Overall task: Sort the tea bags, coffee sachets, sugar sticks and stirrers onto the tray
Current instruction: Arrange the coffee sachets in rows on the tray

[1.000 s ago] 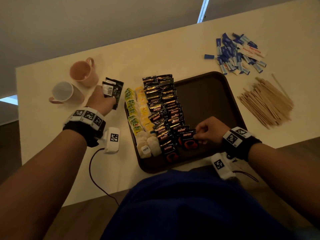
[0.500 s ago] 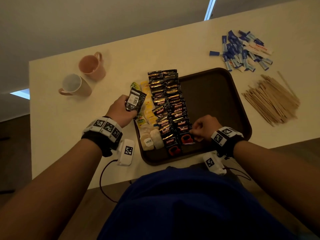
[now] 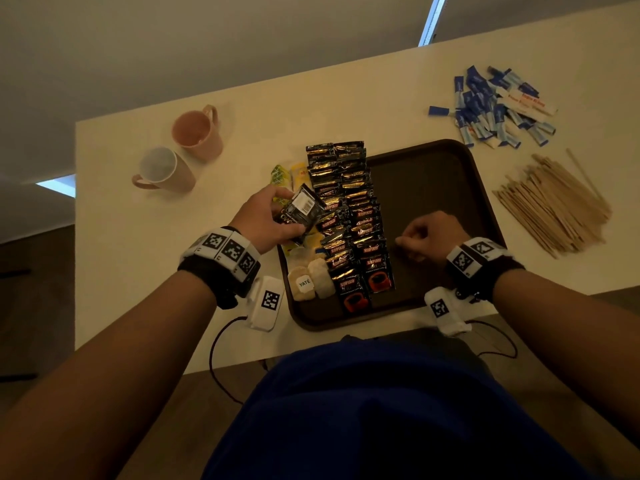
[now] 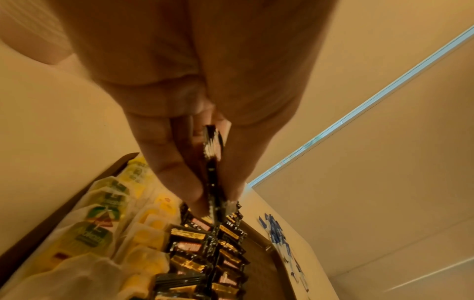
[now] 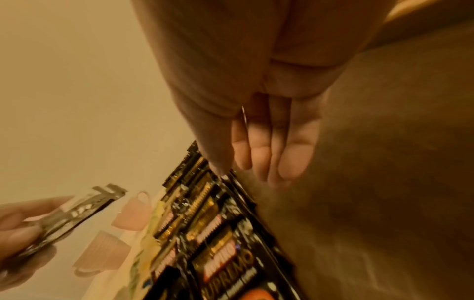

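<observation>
since a second ago the left hand (image 3: 266, 216) is carrying its small stack of coffee sachets (image 3: 300, 212) from the bench (image 3: 145, 258) beside the mugs (image 3: 180, 157) to over the tray's (image 3: 429, 168) left edge, pinching it between thumb and fingers. under that hand tea bags (image 3: 308, 282) are lying in rows, with two columns of coffee sachets just right of them. the right hand (image 3: 427, 237), loosely curled and holding nothing, is hovering over bare tray. beyond it sugar sticks (image 3: 498, 109) and stirrers (image 3: 554, 206) are lying on the bench.
</observation>
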